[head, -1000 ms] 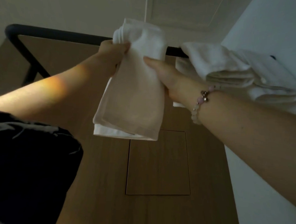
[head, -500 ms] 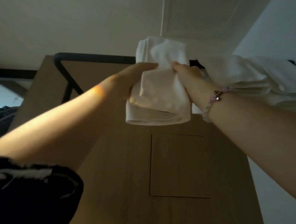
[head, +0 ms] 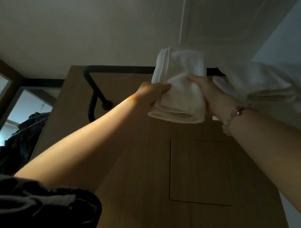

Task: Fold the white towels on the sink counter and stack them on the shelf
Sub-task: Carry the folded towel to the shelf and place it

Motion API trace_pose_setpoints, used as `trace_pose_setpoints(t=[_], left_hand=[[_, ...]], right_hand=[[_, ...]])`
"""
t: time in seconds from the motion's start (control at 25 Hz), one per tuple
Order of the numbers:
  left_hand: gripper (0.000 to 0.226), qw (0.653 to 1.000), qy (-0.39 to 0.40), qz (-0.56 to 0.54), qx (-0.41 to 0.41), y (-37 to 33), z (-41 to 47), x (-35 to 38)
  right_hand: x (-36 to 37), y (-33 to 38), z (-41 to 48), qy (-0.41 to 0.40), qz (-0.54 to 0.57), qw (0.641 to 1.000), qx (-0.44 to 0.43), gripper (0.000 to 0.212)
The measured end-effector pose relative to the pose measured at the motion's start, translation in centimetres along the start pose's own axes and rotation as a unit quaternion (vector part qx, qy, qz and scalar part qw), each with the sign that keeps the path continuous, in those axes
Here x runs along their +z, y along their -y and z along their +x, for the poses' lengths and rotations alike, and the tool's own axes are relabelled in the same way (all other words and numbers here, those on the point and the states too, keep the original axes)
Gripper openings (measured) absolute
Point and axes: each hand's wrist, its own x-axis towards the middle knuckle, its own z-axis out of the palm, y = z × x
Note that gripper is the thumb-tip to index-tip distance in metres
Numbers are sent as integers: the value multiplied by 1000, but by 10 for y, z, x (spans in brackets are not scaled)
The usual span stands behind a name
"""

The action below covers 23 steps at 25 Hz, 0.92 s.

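I look steeply upward. A folded white towel (head: 179,91) is held overhead between both hands, its upper half across the black rail of the high shelf (head: 120,68). My left hand (head: 152,93) grips its left edge, thumb on the front. My right hand (head: 206,92), with a bead bracelet at the wrist, grips its right side. Just to the right, a stack of folded white towels (head: 260,83) lies on the shelf and overhangs its rail. The shelf's top surface is hidden from below.
A wooden wall panel (head: 136,164) with a square inset hatch (head: 199,171) rises behind the arms. The black shelf bracket (head: 94,101) curves down at the left. Dark clothes (head: 24,136) hang at far left. The white ceiling is close above.
Both hands lifted the towel higher toward the shelf rail. Its hanging lower half was folded up into a compact bundle. The view tilted further upward.
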Motion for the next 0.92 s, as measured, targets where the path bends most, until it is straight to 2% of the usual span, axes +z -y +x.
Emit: trace_pose_setpoints(t=[0.12,0.24,0.32,0.44,0.48,0.6,0.68,0.8,0.92], left_hand=[[55,1000,-17,0,13,-8,10,2],[52,999,-29,36,24,-15,20,1],[55,999,-21,40,29,-18,24,0],[81,999,24,-18,22,-18,28,-3],[78,999,35,-30,22,-16,31,-5],[42,998,52,-37,30,-9,32,-9],[42,997,53,-47,37,-8,35,-9],[48,997,12,-52,48,-14,42,-6],[44,997,12,-46,61,-20,46,0]], right_hand=[[-2,-21,-13,38,19,999,27,34],[5,-32,-15,-10,0,1000,22,33],[10,-30,-9,-45,43,998,3,32],[15,-16,5,-82,63,994,-26,33],[16,-11,9,-83,58,994,-31,28],[16,3,11,-60,27,997,-34,17],[14,8,14,-52,16,998,-36,21],[9,2,22,-53,56,997,-22,42],[-3,-11,35,-120,31,992,-30,50]])
